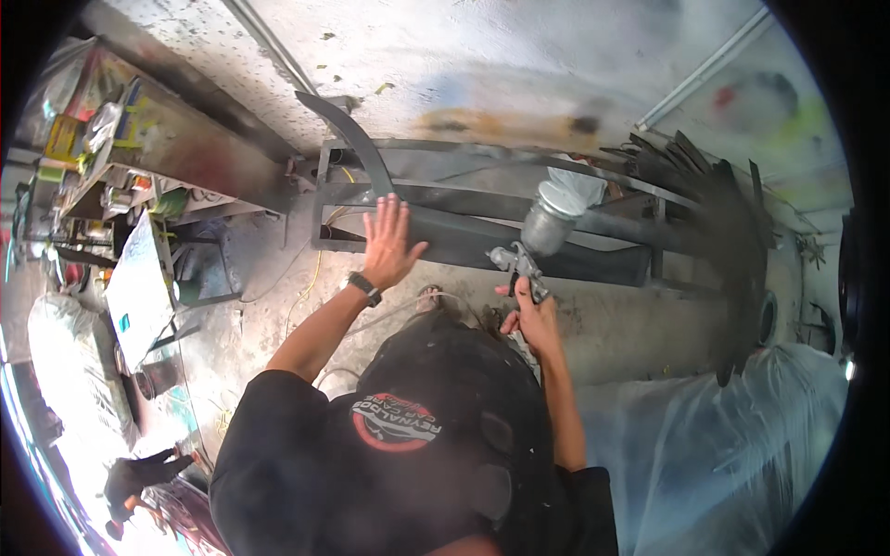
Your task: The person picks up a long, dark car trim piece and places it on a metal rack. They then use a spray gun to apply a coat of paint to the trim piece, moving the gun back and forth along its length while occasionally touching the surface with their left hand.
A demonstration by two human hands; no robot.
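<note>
My left hand (389,243) lies flat with its fingers stretched out at the left end of a long dark grey panel (519,246). A curved dark strip (357,139) rises from beside its fingertips. My right hand (535,320) is wrapped round the handle of a metal paint spray gun (521,266). The gun's silver cup (550,222) stands tilted above it, in front of the panel. The panel rests along a low metal frame rack (326,199) with several dark bars. Whether my left palm presses on the panel or just hovers over it, I cannot tell.
A cluttered shelf (185,157) and a leaning white board (139,287) stand left. A hose (389,312) trails near my legs. Clear plastic sheeting (714,445) covers something at lower right. A dark, blurred, fringed shape (728,250) is at right. Another person (134,486) bends at lower left.
</note>
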